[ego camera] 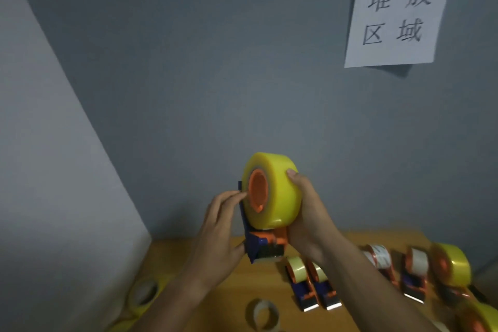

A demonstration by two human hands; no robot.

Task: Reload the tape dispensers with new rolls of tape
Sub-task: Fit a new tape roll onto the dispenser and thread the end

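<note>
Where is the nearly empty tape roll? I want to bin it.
The nearly empty roll lies flat on the wooden table, bottom centre, left of the paired dispensers.

1. We are raising both forearms up from the bottom edge, hands lifted in front of us.
2. Our left hand (pixel 218 234) is facing palm-right, its fingers (pixel 234 196) extending forward, thumb low.
3. Our right hand (pixel 310 213) is curling its fingers (pixel 292 173) upward, wrist bent back.
</note>
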